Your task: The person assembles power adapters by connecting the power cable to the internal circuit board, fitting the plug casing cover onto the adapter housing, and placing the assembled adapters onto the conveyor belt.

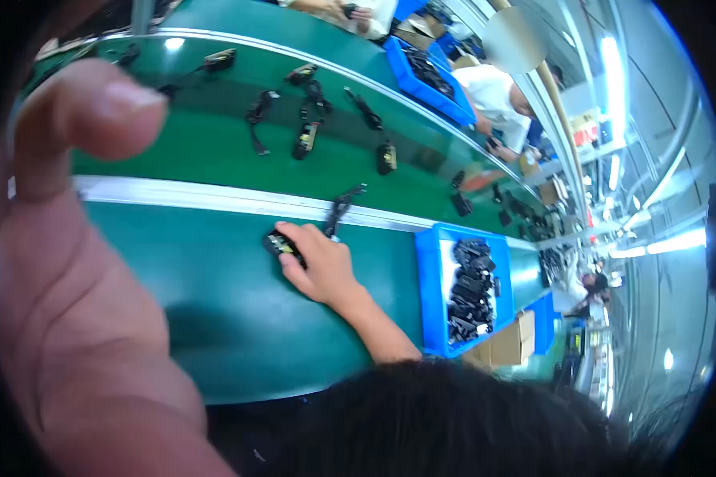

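My left hand [95, 294] is raised very close to the camera and fills the left side. One digit is bent over at the top with its nail showing. The palm side is in view, with nothing visible in it, and the other fingers are out of view. On the green work surface, my right hand [322, 264] has its thumb and fingers around a black power adapter [276, 242] with a yellowish label. Just beyond that hand, a black cable [342, 208] lies over the metal rail [215, 196]; where it joins is hidden.
Beyond the rail, a green conveyor belt [199, 159] carries several adapters [306, 140] with cables. Right of my right hand stands a blue bin [432, 294] of black adapters, with a cardboard box [513, 340] beside it. Across the belt, a person [497, 103] works near another blue bin [398, 67]. Dark hair covers the bottom.
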The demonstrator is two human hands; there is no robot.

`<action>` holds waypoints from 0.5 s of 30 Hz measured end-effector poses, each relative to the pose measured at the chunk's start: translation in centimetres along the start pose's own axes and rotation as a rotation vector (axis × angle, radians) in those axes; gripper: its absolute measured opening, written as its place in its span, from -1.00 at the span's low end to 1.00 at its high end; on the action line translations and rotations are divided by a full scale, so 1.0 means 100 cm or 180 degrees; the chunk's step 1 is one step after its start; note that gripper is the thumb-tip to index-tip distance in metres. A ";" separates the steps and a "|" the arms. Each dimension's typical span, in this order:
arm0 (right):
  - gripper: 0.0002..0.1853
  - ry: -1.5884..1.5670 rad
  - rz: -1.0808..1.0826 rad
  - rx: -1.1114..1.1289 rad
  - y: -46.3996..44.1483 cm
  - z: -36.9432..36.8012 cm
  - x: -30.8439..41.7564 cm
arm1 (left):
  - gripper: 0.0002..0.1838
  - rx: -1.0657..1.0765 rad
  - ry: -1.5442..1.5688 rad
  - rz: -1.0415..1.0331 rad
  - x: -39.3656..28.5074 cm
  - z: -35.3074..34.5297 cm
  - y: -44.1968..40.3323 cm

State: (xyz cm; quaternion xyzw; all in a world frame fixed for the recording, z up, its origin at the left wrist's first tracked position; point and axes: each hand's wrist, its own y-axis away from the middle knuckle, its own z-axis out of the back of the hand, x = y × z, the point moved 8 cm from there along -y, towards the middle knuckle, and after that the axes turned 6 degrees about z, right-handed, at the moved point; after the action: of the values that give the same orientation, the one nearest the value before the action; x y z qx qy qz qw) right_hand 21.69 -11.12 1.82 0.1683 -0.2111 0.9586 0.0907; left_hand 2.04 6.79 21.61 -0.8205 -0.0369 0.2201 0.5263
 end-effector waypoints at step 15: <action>-0.54 -0.0035 0.0004 -0.0189 0.002 -0.001 0.001 | -0.54 0.0156 0.0010 0.0192 0.004 -0.037 0.010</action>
State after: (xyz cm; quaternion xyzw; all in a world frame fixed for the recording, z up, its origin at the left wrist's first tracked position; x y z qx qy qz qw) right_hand 21.56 -11.29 1.69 0.1707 -0.2401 0.9510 0.0938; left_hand 3.72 3.37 21.89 -0.8084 -0.0060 0.2354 0.5395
